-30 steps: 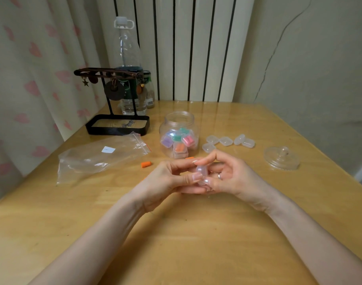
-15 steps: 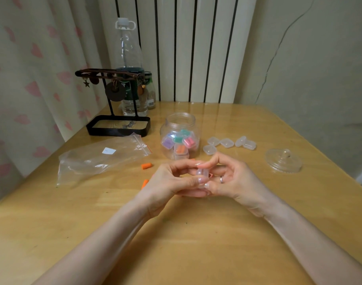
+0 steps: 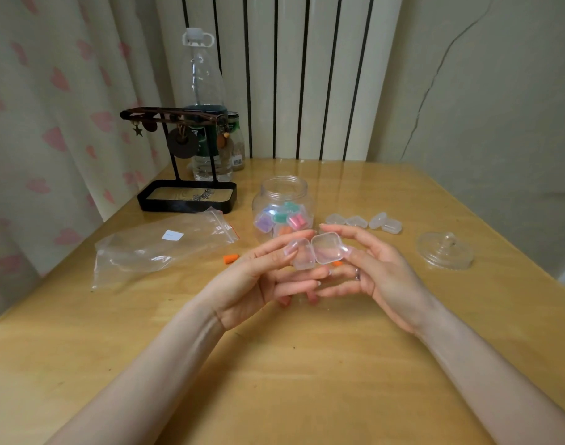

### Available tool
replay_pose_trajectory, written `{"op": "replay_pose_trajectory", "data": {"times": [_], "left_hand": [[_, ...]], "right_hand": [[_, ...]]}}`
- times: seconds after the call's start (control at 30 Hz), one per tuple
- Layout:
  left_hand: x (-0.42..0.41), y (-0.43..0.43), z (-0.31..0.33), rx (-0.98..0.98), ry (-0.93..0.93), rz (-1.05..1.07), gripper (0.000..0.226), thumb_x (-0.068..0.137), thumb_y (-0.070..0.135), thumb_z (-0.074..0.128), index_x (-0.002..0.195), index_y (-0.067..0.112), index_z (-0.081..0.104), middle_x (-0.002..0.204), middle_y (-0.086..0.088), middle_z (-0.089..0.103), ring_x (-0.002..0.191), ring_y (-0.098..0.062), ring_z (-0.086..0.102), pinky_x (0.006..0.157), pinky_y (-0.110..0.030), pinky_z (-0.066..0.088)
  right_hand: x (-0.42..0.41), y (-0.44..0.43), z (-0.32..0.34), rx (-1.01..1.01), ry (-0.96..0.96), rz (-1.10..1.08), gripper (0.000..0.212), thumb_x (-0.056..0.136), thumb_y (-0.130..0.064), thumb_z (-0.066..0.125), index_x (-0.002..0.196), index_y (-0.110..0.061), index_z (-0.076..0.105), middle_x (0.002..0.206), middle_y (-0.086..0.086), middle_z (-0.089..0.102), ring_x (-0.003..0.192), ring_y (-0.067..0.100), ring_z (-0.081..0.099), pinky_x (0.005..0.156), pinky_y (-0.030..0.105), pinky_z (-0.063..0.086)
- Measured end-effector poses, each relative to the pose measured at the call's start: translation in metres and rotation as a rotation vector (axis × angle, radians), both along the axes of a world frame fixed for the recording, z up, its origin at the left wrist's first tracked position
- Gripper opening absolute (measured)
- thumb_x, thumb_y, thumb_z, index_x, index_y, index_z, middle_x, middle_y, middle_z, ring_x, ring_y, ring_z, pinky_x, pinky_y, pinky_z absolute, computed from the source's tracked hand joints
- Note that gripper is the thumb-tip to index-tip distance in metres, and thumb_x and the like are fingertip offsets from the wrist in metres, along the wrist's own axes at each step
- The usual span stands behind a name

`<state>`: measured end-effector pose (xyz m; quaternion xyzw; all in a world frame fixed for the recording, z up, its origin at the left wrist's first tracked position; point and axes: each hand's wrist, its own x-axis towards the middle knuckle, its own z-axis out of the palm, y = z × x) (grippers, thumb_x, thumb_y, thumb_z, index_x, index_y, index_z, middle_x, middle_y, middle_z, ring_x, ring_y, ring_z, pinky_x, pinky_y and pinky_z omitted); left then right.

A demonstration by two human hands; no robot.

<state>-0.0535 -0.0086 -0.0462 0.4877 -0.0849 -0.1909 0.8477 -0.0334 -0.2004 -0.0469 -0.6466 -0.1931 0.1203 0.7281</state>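
Note:
A small clear hinged plastic case [image 3: 316,253] lies spread open between both hands above the table. My left hand [image 3: 261,284] pinches its left half between thumb and fingers. My right hand [image 3: 371,274] pinches the right half; a ring shows on one finger. An orange earplug [image 3: 231,259] lies on the table left of my hands, and another orange piece [image 3: 338,263] peeks out behind my right thumb. Behind the hands stands an open clear jar [image 3: 282,207] holding several coloured small cases.
Several empty clear cases [image 3: 364,222] lie right of the jar, with the jar's clear lid [image 3: 445,251] further right. A zip bag [image 3: 159,245] lies at left. A black jewellery stand [image 3: 186,194] and bottles [image 3: 207,104] stand at the back left.
The small case was held closed between both hands' fingertips; now it is spread open, its two halves side by side. Both hands have lifted slightly.

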Motion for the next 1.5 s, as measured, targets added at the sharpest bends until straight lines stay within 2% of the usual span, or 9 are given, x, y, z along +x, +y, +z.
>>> {"op": "replay_pose_trajectory", "data": {"times": [0.17,0.27,0.33,0.6,0.93,1.13,1.33,1.43,1.5], "left_hand": [[0.008,0.005,-0.003,-0.108,-0.027,0.11,0.047,0.062,0.015,0.078,0.108,0.008,0.071,0.116,-0.017,0.066,0.098,-0.029,0.068,0.074,-0.024,0.056],[0.013,0.012,0.0,-0.108,-0.027,0.298,0.039,0.071,0.014,0.068,0.11,0.012,0.068,0.113,-0.014,0.069,0.092,-0.021,0.071,0.078,-0.025,0.053],[0.016,0.017,-0.003,-0.066,-0.015,0.362,0.041,0.074,0.017,0.064,0.115,0.017,0.063,0.111,-0.009,0.07,0.092,-0.016,0.071,0.101,-0.03,0.041],[0.019,0.018,-0.007,-0.116,0.035,0.434,0.046,0.075,0.016,0.062,0.12,0.014,0.058,0.095,-0.007,0.074,0.094,-0.018,0.07,0.113,-0.036,0.029],[0.019,0.017,-0.006,-0.105,0.059,0.428,0.04,0.079,0.019,0.061,0.119,0.016,0.059,0.096,-0.012,0.073,0.091,-0.016,0.071,0.112,-0.034,0.026],[0.018,0.019,-0.006,-0.103,0.053,0.425,0.036,0.084,0.019,0.058,0.12,0.017,0.059,0.103,-0.011,0.072,0.103,-0.019,0.067,0.11,-0.033,0.033],[0.015,0.014,-0.004,-0.148,0.043,0.42,0.033,0.077,0.017,0.062,0.11,0.015,0.062,0.113,-0.015,0.067,0.09,-0.017,0.071,0.073,-0.021,0.057],[0.014,0.013,-0.004,-0.187,0.037,0.408,0.036,0.077,0.013,0.061,0.113,0.011,0.061,0.113,-0.017,0.065,0.092,-0.02,0.071,0.074,-0.022,0.057],[0.014,0.013,-0.004,-0.186,0.03,0.394,0.038,0.078,0.012,0.06,0.116,0.01,0.06,0.113,-0.018,0.066,0.093,-0.021,0.071,0.078,-0.023,0.057]], "right_hand": [[0.013,-0.003,-0.011,-0.119,-0.138,-0.346,0.018,0.093,-0.009,0.054,0.102,-0.021,0.064,0.086,0.01,0.071,0.061,0.013,0.063,0.048,0.023,0.052],[0.034,-0.016,-0.027,-0.514,-0.36,-0.639,0.02,0.086,-0.009,0.064,0.087,-0.029,0.067,0.087,-0.005,0.07,0.06,0.0,0.054,0.06,0.013,0.046],[0.039,-0.017,-0.037,-0.701,-0.397,-0.632,0.017,0.082,-0.012,0.069,0.089,-0.027,0.07,0.091,-0.003,0.067,0.063,-0.001,0.052,0.063,0.004,0.039],[0.033,0.01,-0.047,-1.066,-0.473,-0.545,0.02,0.078,-0.041,0.072,0.09,-0.028,0.065,0.098,-0.007,0.05,0.091,0.01,0.051,0.075,0.026,0.044],[0.034,0.009,-0.048,-1.05,-0.539,-0.61,0.008,0.083,-0.027,0.069,0.085,-0.02,0.066,0.094,-0.003,0.057,0.093,0.017,0.055,0.073,0.029,0.044],[0.025,-0.003,-0.018,-0.629,-0.258,-0.305,0.021,0.079,-0.005,0.072,0.07,-0.023,0.07,0.073,0.0,0.069,0.065,0.02,0.068,0.067,0.027,0.055],[0.023,0.004,-0.027,-0.761,-0.261,-0.142,0.023,0.081,0.001,0.066,0.081,-0.022,0.071,0.069,-0.001,0.068,0.062,0.001,0.06,0.066,0.011,0.042],[0.022,0.01,-0.031,-0.809,-0.322,-0.144,0.015,0.079,-0.01,0.073,0.093,-0.016,0.074,0.084,-0.007,0.06,0.069,0.004,0.057,0.069,0.01,0.041],[0.022,0.011,-0.032,-0.837,-0.321,-0.099,0.034,0.072,-0.018,0.081,0.105,-0.017,0.071,0.092,-0.007,0.054,0.072,0.003,0.054,0.073,0.013,0.042]]}}
